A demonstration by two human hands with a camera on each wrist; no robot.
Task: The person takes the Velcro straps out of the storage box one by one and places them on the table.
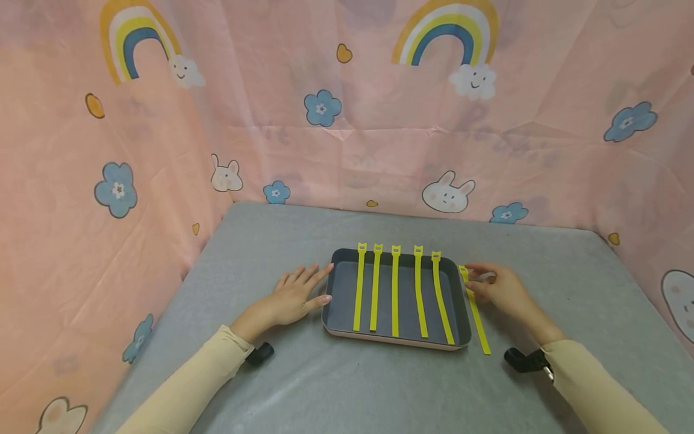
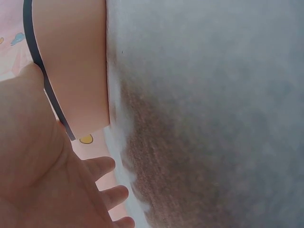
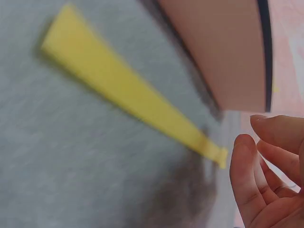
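Note:
A rectangular tray [image 1: 337,295], dark inside and pinkish outside, sits on the grey cloth. Several yellow cable straps [image 1: 395,295] with slotted heads lie side by side across it, their heads at the far rim. My left hand [image 1: 293,296] is spread at the tray's left side, thumb and a fingertip right at the rim; in the left wrist view that hand [image 2: 35,156] overlaps the tray wall [image 2: 71,61]. Right of the tray, one more yellow strap [image 1: 479,325] lies slanted on the cloth. My right hand [image 1: 501,290] hovers by its head, thumb and fingers apart and holding nothing [image 3: 268,178].
Grey cloth [image 1: 293,380] covers the table around the tray. Pink printed fabric [image 1: 358,157] hangs behind the table and along its sides. A black wrist device [image 1: 260,354] shows below the left sleeve, and another black one [image 1: 525,360] is by the right sleeve.

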